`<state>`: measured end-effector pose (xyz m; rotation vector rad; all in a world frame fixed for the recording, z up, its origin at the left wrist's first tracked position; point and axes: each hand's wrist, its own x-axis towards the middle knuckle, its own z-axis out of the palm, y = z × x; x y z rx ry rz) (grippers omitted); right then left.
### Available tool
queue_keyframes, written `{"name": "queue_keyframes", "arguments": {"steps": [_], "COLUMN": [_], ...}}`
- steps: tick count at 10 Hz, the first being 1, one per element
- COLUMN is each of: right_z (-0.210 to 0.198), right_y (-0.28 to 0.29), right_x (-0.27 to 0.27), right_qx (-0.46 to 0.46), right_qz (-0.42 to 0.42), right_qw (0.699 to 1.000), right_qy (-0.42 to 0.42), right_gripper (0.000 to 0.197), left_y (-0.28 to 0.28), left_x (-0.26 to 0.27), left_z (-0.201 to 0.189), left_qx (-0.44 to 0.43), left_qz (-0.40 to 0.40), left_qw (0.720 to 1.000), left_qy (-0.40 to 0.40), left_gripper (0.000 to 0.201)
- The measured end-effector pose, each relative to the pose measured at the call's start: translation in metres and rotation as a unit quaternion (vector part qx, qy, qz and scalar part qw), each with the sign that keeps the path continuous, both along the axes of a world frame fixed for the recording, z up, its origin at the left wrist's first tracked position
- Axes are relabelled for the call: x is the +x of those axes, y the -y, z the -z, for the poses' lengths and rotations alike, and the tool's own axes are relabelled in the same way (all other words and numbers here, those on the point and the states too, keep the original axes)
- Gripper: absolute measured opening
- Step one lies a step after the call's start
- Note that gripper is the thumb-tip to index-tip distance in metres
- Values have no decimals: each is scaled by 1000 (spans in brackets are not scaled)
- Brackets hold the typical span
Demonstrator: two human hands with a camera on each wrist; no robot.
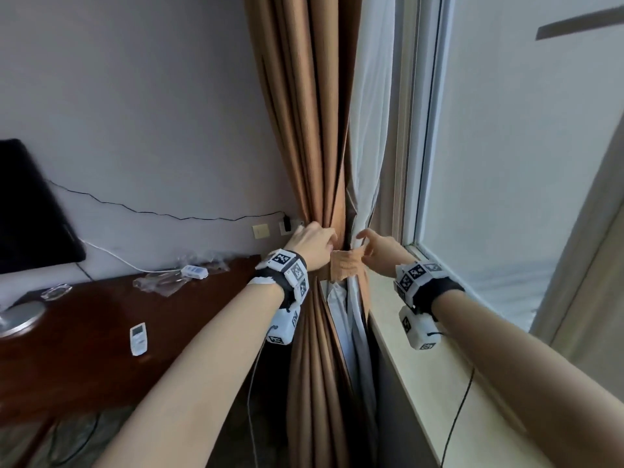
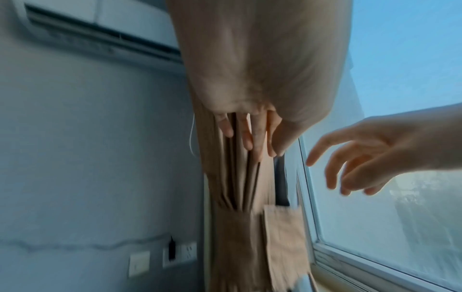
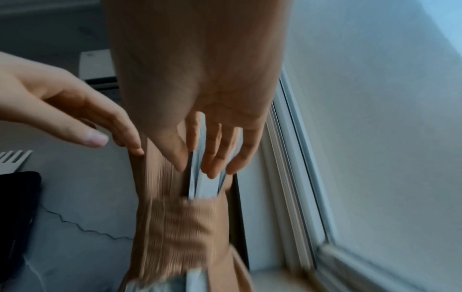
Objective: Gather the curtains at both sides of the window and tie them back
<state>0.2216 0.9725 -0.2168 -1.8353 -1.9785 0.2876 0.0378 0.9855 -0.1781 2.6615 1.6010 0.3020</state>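
The brown curtain (image 1: pixel 314 130) hangs gathered in folds beside the window, with its white lining (image 1: pixel 368 130) on the window side. A brown tie-back band (image 1: pixel 347 268) wraps the bundle at waist height; it also shows in the wrist views (image 2: pixel 282 237) (image 3: pixel 180 227). My left hand (image 1: pixel 314 244) rests with straight fingers (image 2: pixel 250 138) on the brown folds just above the band. My right hand (image 1: pixel 378 248) is at the bundle's right side above the band. Its fingers (image 3: pixel 215 154) are straight, spread against the lining folds (image 3: pixel 202 181), and hold nothing.
A dark wooden desk (image 1: pixel 101 332) stands at the left with a white remote (image 1: pixel 139 338), plastic wrap and a black screen (image 1: pixel 30 214). Wall sockets (image 1: pixel 287 226) with a plug sit behind the curtain. The pale window sill (image 1: pixel 422 366) and glass (image 1: pixel 523 163) are at the right.
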Motion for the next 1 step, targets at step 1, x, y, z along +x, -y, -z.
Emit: {"name": "queue_keyframes", "arguments": {"steps": [1], "right_z": [-36], "right_y": [15], "right_x": [2], "right_qx": [39], "right_qz": [9], "right_qw": [998], "right_qy": [54], "right_gripper": [50], "left_y": [12], "left_x": [-16], "left_z": [-35], "left_qx": [39], "left_qz": [-12], "left_qw": [999], "left_qy": [-16], "left_gripper": [33]}}
